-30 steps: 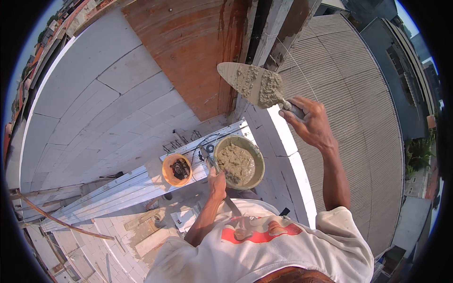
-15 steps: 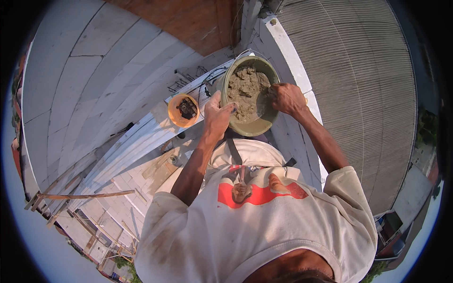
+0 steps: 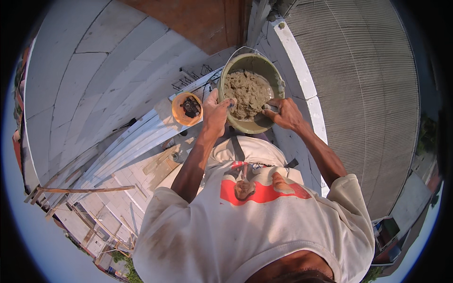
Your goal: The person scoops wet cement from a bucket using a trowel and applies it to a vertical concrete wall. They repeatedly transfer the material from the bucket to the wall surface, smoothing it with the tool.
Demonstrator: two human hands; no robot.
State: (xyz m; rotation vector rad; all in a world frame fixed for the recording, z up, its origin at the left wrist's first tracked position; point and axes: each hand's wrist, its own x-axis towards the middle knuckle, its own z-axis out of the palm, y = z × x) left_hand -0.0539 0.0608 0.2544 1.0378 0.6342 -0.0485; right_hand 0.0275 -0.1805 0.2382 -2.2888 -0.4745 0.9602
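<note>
An olive-green bucket [image 3: 264, 66] of wet grey-brown mortar [image 3: 246, 89] stands tilted in front of me, its thin wire handle arched over the far rim. My left hand [image 3: 216, 114] is closed on the bucket's left rim, with the thumb over the edge. At the bucket's near right side, my right hand [image 3: 288, 114] has its fingers curled inward over the mortar. A greyish piece shows by its thumb and fingertips, but mortar and fingers hide what it is.
An orange bucket [image 3: 178, 106] with dark contents stands left of the mortar bucket, on long pale metal sheets [image 3: 134, 144]. A grey block wall [image 3: 94, 80] rises at left. To the right run a narrow block wall [image 3: 309, 89] and a corrugated roof [image 3: 368, 94]. Wooden poles [image 3: 85, 190] lie lower left.
My right hand has moved down and nearer along the bucket's right side. The mortar has shifted and now looks more heaped together. My left hand keeps its hold on the rim.
</note>
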